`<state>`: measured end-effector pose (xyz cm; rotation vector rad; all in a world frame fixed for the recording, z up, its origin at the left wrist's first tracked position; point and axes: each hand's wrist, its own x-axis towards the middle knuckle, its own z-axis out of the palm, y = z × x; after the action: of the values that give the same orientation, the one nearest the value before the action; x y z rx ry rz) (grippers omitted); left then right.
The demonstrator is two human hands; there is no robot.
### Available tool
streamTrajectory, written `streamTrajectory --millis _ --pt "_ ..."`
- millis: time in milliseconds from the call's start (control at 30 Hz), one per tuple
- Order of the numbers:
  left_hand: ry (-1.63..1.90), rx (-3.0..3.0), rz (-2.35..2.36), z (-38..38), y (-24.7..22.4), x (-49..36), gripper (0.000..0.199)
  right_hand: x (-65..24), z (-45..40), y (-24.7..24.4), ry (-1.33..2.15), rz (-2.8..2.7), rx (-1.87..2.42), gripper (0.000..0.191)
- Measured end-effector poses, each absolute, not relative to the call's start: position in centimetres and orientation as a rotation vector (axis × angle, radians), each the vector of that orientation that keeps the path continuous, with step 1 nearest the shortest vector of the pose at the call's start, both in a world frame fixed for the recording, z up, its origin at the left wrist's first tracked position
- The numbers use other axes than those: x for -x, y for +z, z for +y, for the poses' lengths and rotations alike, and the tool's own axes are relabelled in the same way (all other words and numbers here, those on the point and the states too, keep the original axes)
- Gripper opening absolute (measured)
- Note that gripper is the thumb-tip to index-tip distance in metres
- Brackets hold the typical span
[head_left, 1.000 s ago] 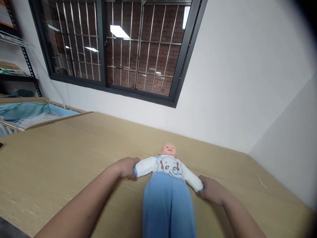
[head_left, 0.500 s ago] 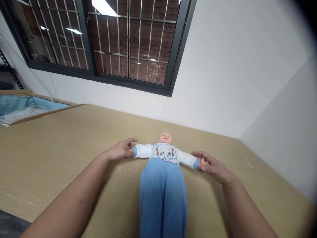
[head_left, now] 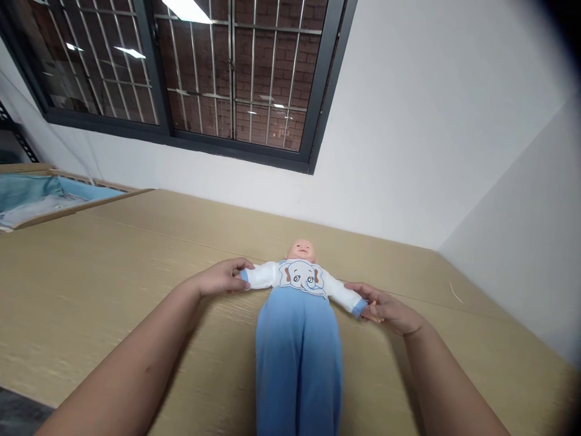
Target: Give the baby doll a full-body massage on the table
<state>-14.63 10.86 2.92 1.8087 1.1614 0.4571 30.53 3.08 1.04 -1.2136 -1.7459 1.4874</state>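
A baby doll [head_left: 302, 249] lies on its back on the tan tabletop [head_left: 113, 303], head away from me. It wears a white top with an elephant-face bib [head_left: 302, 278] and long blue trousers [head_left: 298, 345]. My left hand [head_left: 227, 275] is closed round the doll's cuffed sleeve end on the left, thumb below and fingers above. My right hand [head_left: 385, 307] has its thumb and fingers closed on the doll's hand by the blue cuff on the right. Both doll arms are spread outward.
At the far left stands a box [head_left: 82, 209] with a blue lining and clear plastic inside. A white wall [head_left: 385, 151] and a barred window [head_left: 240, 79] rise behind the table. A thin pale strip [head_left: 456, 293] lies at the right.
The doll's arm on the right has swung slightly down toward me with my right hand on it. My left hand's fingers have moved over the cuff. The view has shifted a little.
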Motion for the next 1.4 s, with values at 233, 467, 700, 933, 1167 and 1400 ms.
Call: streamTrajectory --millis 233,467,700,933,1167,1400 --pt "0.3 -2.081 1.448 11.3 1.9 14.1 0.055 -29.1 2.8 2.0 1.285 -1.918 1.538 0.069" --pt "0.892 -2.186 1.272 8.9 0.6 8.0 0.069 -25.0 1.8 5.0 0.541 -2.149 2.032 0.027" --pt "0.892 -1.944 0.995 7.6 -1.5 6.0 0.109 -16.8 0.0 5.2 0.289 -2.618 1.032 0.044" --pt "0.824 -1.976 0.926 8.1 -2.0 6.2 0.118 -16.1 2.7 2.1 0.317 -2.742 0.964 0.088" --pt "0.596 -2.298 1.011 8.2 -2.0 5.9 0.127 -20.8 7.1 -1.0 0.277 -2.403 1.296 0.072" --pt "0.425 -2.556 1.144 7.5 -0.8 6.4 0.12 -21.1 7.2 -1.9 0.288 -2.248 1.334 0.067"
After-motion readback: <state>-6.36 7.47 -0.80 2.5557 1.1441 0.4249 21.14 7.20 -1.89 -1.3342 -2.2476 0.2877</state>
